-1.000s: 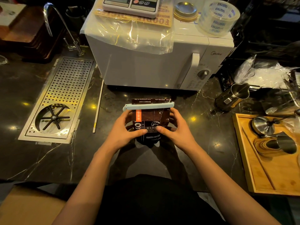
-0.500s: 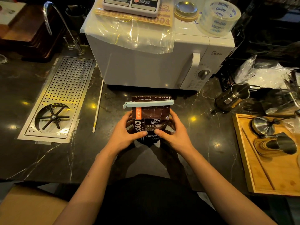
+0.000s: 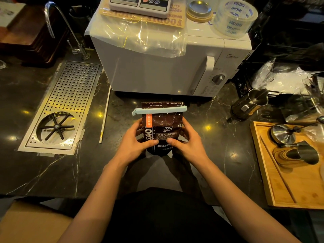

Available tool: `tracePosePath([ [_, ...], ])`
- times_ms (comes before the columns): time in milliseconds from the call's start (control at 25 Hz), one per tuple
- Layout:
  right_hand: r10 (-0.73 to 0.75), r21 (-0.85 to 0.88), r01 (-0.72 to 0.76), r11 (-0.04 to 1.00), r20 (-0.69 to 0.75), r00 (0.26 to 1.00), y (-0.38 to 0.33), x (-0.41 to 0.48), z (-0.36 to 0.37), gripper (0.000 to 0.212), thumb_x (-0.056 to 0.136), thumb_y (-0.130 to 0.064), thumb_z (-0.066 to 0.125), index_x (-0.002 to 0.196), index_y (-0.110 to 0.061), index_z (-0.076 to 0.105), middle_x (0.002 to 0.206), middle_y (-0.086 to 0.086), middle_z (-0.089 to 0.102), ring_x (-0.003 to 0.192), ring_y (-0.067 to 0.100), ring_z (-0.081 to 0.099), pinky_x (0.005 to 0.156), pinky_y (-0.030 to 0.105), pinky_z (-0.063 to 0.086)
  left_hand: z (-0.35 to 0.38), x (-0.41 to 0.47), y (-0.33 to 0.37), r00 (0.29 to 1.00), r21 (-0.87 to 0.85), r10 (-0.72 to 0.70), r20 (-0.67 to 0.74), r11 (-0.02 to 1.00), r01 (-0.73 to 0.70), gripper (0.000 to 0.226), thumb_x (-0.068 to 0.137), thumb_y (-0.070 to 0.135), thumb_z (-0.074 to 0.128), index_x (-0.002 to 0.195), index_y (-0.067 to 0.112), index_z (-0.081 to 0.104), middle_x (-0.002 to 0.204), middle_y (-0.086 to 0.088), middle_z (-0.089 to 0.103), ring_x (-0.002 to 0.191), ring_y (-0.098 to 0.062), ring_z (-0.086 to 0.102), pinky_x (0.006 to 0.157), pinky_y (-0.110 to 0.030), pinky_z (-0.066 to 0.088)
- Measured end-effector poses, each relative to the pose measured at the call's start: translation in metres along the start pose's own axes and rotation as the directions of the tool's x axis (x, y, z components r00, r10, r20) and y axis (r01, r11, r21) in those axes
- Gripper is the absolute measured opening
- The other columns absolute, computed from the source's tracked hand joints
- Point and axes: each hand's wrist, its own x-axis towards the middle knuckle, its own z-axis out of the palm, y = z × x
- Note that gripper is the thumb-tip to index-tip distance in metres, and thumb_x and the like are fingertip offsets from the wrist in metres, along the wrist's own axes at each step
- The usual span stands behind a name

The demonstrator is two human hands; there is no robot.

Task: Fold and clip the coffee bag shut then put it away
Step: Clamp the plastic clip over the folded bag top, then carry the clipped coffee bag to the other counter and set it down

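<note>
A dark marble counter (image 3: 52, 172) carries a white microwave (image 3: 157, 67) at the back, a perforated drain tray (image 3: 70, 95) to the left and a wooden tray (image 3: 289, 181) to the right. Before the microwave stands the coffee bag (image 3: 162, 128), held between the left hand (image 3: 135, 144) and right hand (image 3: 190, 143), thumbs across its front. A pale blue clip (image 3: 159, 110) clamps its folded top.
</note>
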Motion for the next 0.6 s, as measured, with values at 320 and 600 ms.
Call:
tracePosePath([
  [320,-0.039,-0.019,0.038,0.999,-0.051,0.998,-0.013,-0.008,-0.002,0.082,0.083,-0.02,0.079,0.151,-0.024,0.035,0.141,-0.005,0.058,0.132,0.012,0.052,0.111,0.047,0.044,-0.003,-0.003,0.014,0.998,0.044,0.062,0.009,0.997,-0.062,0.077,0.073,0.023,0.084,0.141,0.022,0.046,0.138,0.003,0.057,0.13,-0.018,0.051,0.106,-0.037,0.042],
  [600,-0.12,0.009,0.122,0.993,-0.123,0.985,-0.036,-0.015,-0.018,0.081,0.084,-0.02,0.078,0.152,-0.025,0.034,0.14,-0.004,0.059,0.132,0.013,0.053,0.111,0.046,0.044,-0.002,-0.004,0.046,0.99,0.073,0.144,-0.001,0.987,-0.144,0.077,0.073,0.026,0.084,0.139,0.03,0.044,0.119,0.031,0.051,0.102,0.028,0.048,0.075,0.008,0.036],
])
